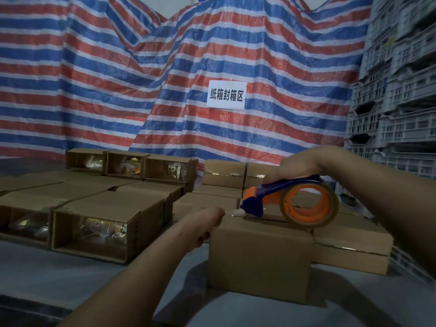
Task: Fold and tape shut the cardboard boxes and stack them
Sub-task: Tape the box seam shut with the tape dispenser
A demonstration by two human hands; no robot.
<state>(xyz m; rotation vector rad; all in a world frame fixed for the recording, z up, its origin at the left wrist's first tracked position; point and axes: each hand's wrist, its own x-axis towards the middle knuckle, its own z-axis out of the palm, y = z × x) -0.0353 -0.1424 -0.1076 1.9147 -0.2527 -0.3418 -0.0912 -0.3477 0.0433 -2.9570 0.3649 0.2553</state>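
A closed cardboard box (pixel 259 260) stands on the grey table in front of me. My right hand (pixel 299 166) grips the top of a blue and orange tape dispenser (pixel 295 201) whose clear tape roll rests on the box's top. The dispenser's blade end points left, close to the box's top left edge. My left hand (pixel 203 223) holds the box's upper left side, fingers curled against the cardboard. Taped boxes (pixel 224 173) are stacked behind and to the right of this box.
Rows of open-ended boxes (pixel 103 227) with wrapped goods inside lie on the left half of the table (pixel 70 274). A striped tarpaulin with a paper sign (pixel 226 95) hangs behind. Grey plastic crates (pixel 396 102) are piled at the right.
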